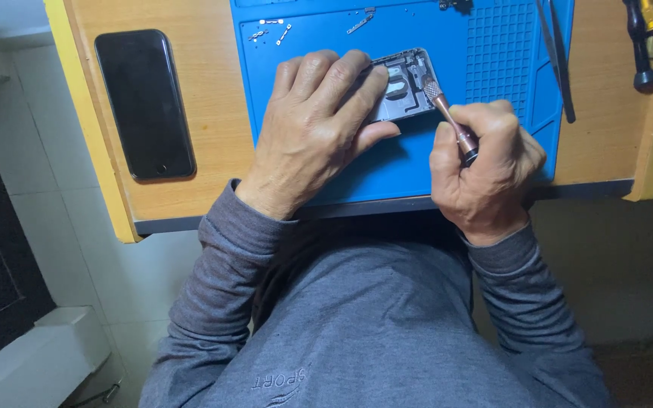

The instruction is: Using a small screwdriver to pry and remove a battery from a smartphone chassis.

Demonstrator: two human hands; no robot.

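On the blue work mat (pixel 326 53), near its front edge, lies an opened phone housing (pixel 406 83) with its inner parts facing up. The left hand (pixel 315 128) lies flat across the left part of the housing, fingers extended and close together, thumb spread toward the mat's front edge, pressing the housing onto the mat. The right hand (pixel 485 162) is closed in a fist-like grip around a small screwdriver (pixel 447 121) with a copper-coloured knurled handle; the shaft slants up and left, and its tip meets the right part of the housing. The exact contact point is too small to make out.

Small loose metal parts (pixel 270 30) lie near the mat's rear left corner. A grid of small compartments (pixel 504 49) occupies the mat's right part. Tweezers (pixel 557 53) lie across the mat's right edge, pointing toward the front. A black phone (pixel 145 102), screen dark, lies on the wooden desk (pixel 213 91) near its left edge, well apart from the mat. A dark-handled tool (pixel 640 45) lies at the desk's rear right corner.
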